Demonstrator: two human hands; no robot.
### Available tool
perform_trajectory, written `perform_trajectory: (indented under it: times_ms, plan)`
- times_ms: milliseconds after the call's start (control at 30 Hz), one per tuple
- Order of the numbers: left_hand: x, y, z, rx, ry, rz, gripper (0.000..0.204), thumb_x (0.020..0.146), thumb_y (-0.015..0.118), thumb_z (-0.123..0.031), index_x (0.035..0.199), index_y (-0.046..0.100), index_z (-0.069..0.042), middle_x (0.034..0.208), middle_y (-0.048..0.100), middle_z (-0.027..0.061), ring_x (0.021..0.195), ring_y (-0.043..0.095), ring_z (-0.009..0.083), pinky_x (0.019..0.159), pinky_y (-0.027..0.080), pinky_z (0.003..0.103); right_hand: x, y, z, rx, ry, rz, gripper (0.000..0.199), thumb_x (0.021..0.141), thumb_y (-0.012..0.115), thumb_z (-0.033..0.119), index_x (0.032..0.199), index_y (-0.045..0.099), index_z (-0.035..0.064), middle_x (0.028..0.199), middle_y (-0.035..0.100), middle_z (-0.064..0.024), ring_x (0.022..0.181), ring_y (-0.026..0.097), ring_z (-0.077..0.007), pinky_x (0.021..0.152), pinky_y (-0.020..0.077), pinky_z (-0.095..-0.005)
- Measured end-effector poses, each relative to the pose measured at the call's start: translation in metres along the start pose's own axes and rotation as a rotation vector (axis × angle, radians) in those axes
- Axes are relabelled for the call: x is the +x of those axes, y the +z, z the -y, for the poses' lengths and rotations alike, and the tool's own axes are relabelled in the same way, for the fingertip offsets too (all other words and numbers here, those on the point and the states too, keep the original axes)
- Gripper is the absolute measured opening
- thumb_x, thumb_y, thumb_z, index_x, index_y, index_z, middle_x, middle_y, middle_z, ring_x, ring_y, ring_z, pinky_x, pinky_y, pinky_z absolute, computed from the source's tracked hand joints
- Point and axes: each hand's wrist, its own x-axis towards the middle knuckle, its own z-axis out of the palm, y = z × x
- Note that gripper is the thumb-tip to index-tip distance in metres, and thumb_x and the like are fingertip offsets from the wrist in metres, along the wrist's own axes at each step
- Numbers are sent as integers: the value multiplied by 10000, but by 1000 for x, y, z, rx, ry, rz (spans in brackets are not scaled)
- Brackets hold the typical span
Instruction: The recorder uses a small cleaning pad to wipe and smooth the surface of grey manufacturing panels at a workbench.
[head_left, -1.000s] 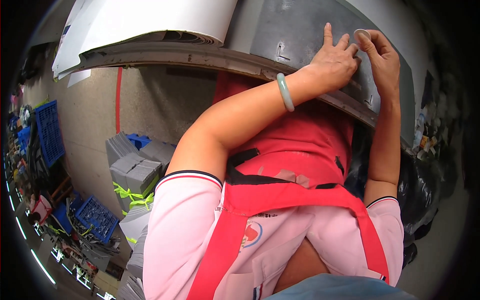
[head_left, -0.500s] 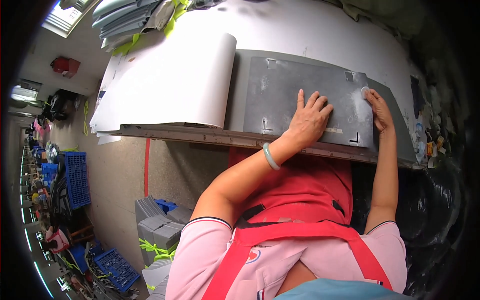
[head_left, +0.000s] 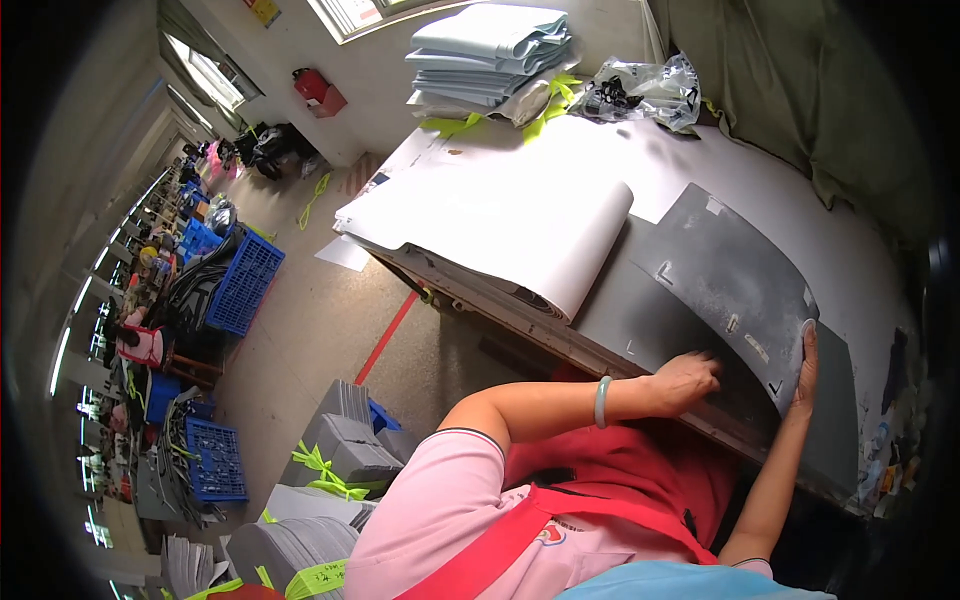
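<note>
Dark grey and stiff, the top sheet (head_left: 725,275) was what we had in hand: it lay near the right end of the table (head_left: 880,270), its near edge lifted and bowed upward off the grey stack (head_left: 640,320) beneath it. Our right hand (head_left: 806,362) pinched that raised near-right corner, fingers closed narrowly on the edge, which seemed to be what kept the sheet curled clear of the pile. Our left hand (head_left: 685,378), a pale green bangle (head_left: 602,401) on its wrist, reached in under the lifted edge with fingers loosely bent and touching the stack, probably to steady the sheets below or part them; we could not tell whether it gripped anything.

Towards the left edge of the table, white sheets (head_left: 500,225) had been rolled back on themselves, exposing the grey ones. At the far edge sat folded pale-blue sheets (head_left: 495,55) and a clear plastic bag (head_left: 645,90). Down on the floor stood blue crates (head_left: 240,285) and strapped grey bundles (head_left: 335,445).
</note>
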Motion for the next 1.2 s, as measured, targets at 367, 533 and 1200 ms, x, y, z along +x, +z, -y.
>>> perform_trajectory:
  times_ms: [367, 533, 1200]
  plan:
    - [6, 1, 18, -139, 24, 71, 216, 702, 796, -225, 840, 744, -67, 1057, 664, 103, 1051, 616, 322, 875, 530, 406, 17, -33, 1, -139, 49, 107, 554, 1012, 649, 392, 1434, 537, 51, 1402, 600, -104, 1250, 588, -245, 1084, 475, -378]
    - [12, -4, 22, -36, 209, 86, 134, 705, 745, -180, 779, 765, -70, 926, 702, 125, 958, 657, 343, 850, 548, 427, 27, -50, 10, -197, 106, -18, 599, 996, 658, 443, 1430, 533, 50, 1395, 575, -92, 1255, 545, -245, 1106, 420, -375]
    - [12, 5, 29, -47, 134, 74, 193, 752, 741, -234, 696, 731, -49, 830, 699, 161, 833, 688, 365, 736, 565, 454, 31, -55, 7, -461, 16, -115, 663, 1009, 623, 465, 1477, 482, 17, 1466, 509, -105, 1338, 472, -243, 1155, 339, -368]
